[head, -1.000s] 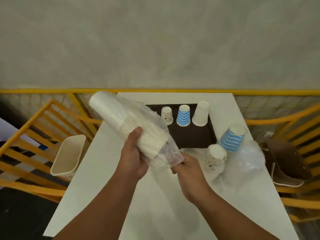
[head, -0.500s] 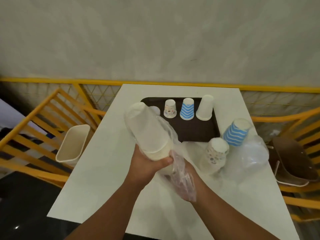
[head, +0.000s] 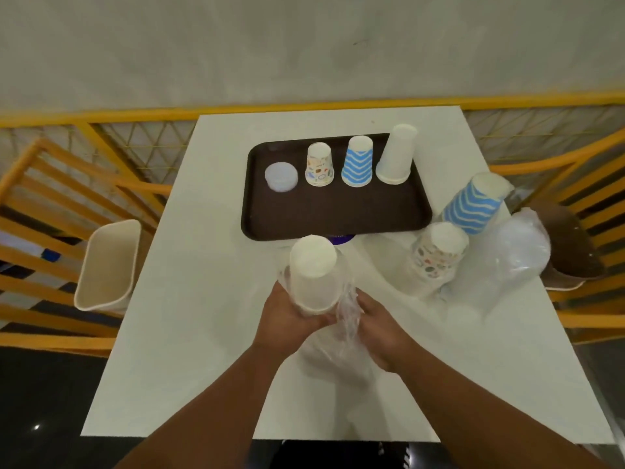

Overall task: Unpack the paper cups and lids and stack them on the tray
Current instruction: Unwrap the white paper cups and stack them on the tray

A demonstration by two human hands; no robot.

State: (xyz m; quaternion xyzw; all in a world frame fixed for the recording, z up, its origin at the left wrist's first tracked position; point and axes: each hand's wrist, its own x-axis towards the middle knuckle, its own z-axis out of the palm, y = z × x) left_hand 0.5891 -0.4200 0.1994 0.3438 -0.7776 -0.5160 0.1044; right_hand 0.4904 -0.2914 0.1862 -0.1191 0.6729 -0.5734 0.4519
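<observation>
White paper cups, nested in a smooth tapered stack (head: 313,275), stand upside down near the desk's (head: 189,333) middle, gripped low by the left hand (head: 287,321). The right hand (head: 380,333) pinches the crinkled clear plastic sleeve (head: 346,314) beside it, with the dark brown rounded tray (head: 334,214) farther back.

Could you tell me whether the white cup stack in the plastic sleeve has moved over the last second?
Yes. The white cup stack has swung from tilted left to upright, now just in front of the tray's near edge, gripped by the left hand.
</observation>
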